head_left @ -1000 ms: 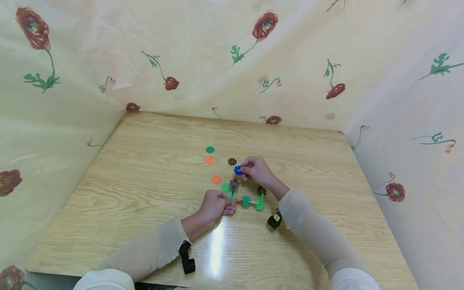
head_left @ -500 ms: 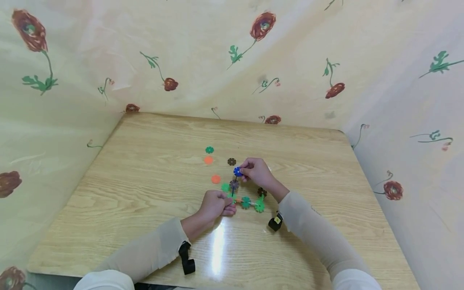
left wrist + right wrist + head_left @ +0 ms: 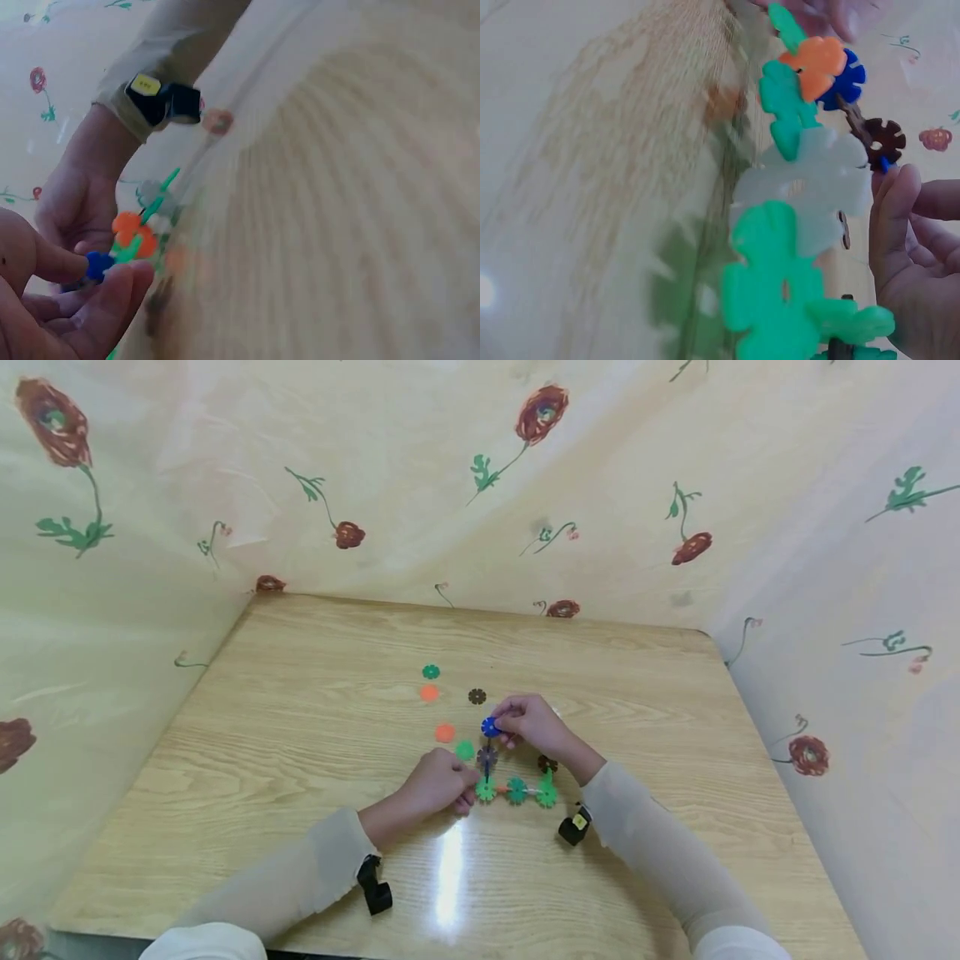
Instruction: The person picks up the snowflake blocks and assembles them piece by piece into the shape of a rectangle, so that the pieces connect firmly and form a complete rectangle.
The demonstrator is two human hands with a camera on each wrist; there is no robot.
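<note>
**Right hand (image 3: 534, 725) pinched blue disc (image 3: 488, 727)**

The right hand's fingers were closed on the blue disc at the far end of a slotted-disc chain (image 3: 516, 790) over the bench (image 3: 315, 693). The left hand's (image 3: 438, 782) fingers stood slightly parted beside its light green corner disc (image 3: 486, 791); whether touching, one could not tell.

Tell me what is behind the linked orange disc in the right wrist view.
Part of a blue disc shows behind the orange disc; the rest is covered, unseen.
</note>
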